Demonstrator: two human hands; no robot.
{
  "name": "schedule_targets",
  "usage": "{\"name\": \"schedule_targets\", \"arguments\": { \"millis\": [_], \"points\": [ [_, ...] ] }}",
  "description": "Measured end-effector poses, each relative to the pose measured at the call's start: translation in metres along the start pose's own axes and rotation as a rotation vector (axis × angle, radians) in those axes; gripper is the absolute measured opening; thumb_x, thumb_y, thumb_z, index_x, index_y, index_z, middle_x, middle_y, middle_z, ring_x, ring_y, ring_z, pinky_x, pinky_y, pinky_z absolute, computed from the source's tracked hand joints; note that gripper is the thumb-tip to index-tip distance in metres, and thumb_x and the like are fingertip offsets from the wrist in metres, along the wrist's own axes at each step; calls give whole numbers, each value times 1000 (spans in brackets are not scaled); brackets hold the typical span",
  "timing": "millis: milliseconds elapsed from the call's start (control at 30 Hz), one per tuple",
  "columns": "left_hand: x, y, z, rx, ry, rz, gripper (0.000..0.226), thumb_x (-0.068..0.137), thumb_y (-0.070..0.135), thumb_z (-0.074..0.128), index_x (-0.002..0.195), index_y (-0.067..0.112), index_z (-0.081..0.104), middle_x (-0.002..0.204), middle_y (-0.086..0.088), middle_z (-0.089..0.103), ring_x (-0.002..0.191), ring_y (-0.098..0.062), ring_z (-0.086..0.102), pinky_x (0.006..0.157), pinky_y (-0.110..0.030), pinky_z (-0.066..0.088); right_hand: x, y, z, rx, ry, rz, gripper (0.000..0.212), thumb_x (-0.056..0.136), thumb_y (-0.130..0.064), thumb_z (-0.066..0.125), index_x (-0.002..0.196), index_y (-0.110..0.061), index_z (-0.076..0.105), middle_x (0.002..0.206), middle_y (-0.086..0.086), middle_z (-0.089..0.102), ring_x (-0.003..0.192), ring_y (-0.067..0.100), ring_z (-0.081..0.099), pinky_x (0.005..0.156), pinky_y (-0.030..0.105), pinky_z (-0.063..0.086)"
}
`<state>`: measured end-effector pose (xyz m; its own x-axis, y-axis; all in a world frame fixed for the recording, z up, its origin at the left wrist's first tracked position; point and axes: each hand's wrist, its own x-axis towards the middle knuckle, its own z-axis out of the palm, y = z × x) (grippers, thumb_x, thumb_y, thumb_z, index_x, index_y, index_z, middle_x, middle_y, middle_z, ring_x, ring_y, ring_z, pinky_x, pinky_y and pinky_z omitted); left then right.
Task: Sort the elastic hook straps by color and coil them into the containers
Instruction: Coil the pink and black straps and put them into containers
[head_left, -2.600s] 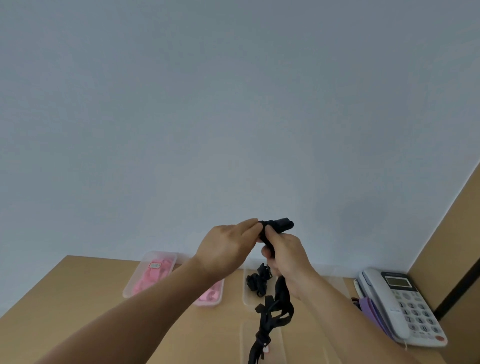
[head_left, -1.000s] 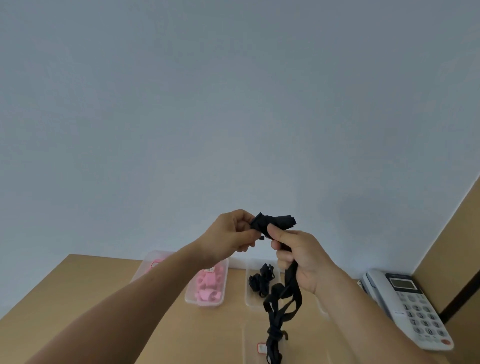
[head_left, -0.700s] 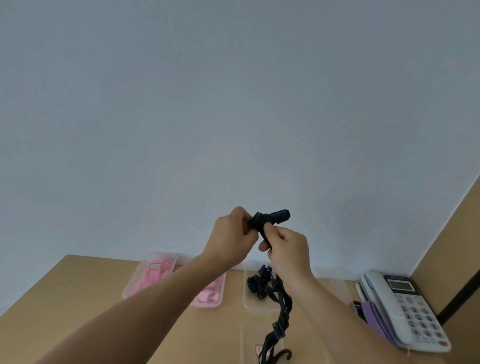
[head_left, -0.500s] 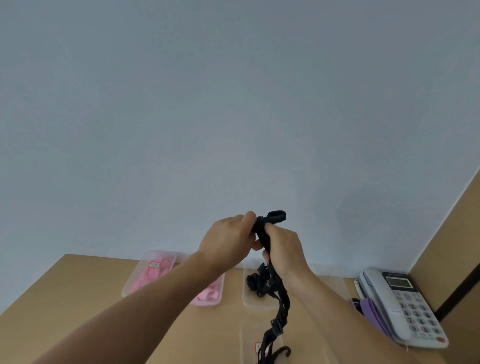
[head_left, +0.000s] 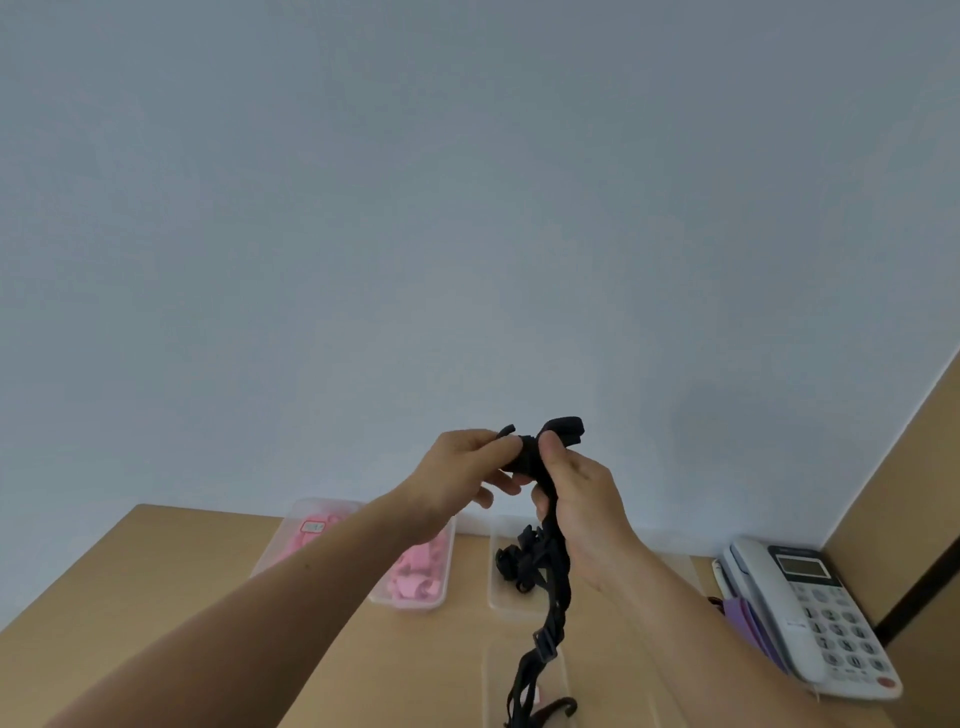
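1. Left hand (head_left: 457, 478) and right hand (head_left: 576, 504) pinch the coiled top of black strap (head_left: 545, 644) above table (head_left: 156, 597).
2. Strap tail hangs to the bottom frame edge.
3. Behind: 2 pink-filled containers (head_left: 322, 503) (head_left: 410, 605), 1 black-filled container (head_left: 498, 605).
4. Phone (head_left: 810, 618) at right.

Nothing is reading clearly anywhere in view. The white telephone (head_left: 810, 618) at the right of the surface (head_left: 156, 597) is showing a keypad (head_left: 841, 642) of grey buttons, but their marks are coming out too small to make out, and its display (head_left: 801, 567) is showing no legible figures. A small red-bordered label (head_left: 312, 527) is lying in the far-left container (head_left: 322, 503) among pink straps (head_left: 298, 543), its print blurring away. A little white-and-red tag (head_left: 538, 693) is showing at the near container (head_left: 493, 686) beside the hanging black strap (head_left: 550, 613), likewise unreadable.
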<state>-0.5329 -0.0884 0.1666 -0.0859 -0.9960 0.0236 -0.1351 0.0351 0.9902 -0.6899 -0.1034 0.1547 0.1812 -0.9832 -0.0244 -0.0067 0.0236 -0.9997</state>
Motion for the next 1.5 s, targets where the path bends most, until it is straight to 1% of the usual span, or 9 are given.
{"name": "schedule_targets", "arguments": {
  "millis": [367,567,700,833,900,967,1167,1367,1500],
  "points": [
    [-7,-20,-1,421,216,384,14,98,25,59,100,37,65,83,9,73,77,-7,70,68,-25,54,1,2,-8,-176,-43,79,53,96,-53,52,87,-4,70,61,3,69,48,12,57,49,23,45],
    [-3,-36,-1,1074,308,893,19,95,7,57,112,11,65,87,4,59,61,-15,50,47,-34,48,-3,-4,-4,-6,-89,221,61,93,-60,50,95,-3,73,68,10,70,50,19,55,50,30,46],
    [0,-36,-1,1196,378,1149,40,84,-7,50,118,4,68,110,-10,69,67,-23,62,52,-31,53,-2,-3,-3,79,-21,237,53,92,-55,56,89,-6,76,66,6,67,47,17,50,49,28,43],
    [-7,-24,6,526,238,674,56,85,7,62,137,25,53,128,7,63,99,-13,68,76,-22,56,-1,-1,-7,181,6,187,39,94,-42,61,91,-6,75,66,5,64,47,17,47,52,31,39],
    [-11,-12,5,100,109,291,62,86,25,60,145,29,40,126,13,63,93,-8,68,74,-21,53,-2,0,-10,193,1,164,39,95,-40,60,95,-4,73,65,5,64,47,16,47,50,30,38],
    [-8,-3,0,-77,9,83,50,85,33,59,133,20,57,107,4,70,82,-15,67,69,-30,50,-4,1,-10,178,-24,139,40,96,-40,59,96,-2,71,66,5,64,48,16,47,48,28,39],
    [-8,1,-7,140,-153,130,28,95,12,58,121,19,66,98,-5,75,92,-19,71,71,-26,52,-9,4,-11,46,-35,35,39,95,-43,59,87,-8,73,70,5,72,50,16,54,48,27,44],
    [-8,-7,8,485,191,315,27,92,13,61,118,20,62,90,2,74,74,-13,72,69,-31,58,-6,0,-13,-192,-16,53,52,95,-54,53,83,-8,74,64,4,72,41,13,47,43,25,42],
    [-9,-14,11,859,309,524,29,94,14,58,123,16,62,85,0,69,68,-18,60,61,-27,45,-6,0,-10,-291,-12,71,49,99,-46,47,87,-3,69,61,0,71,38,11,45,40,17,37]
  ]
}}
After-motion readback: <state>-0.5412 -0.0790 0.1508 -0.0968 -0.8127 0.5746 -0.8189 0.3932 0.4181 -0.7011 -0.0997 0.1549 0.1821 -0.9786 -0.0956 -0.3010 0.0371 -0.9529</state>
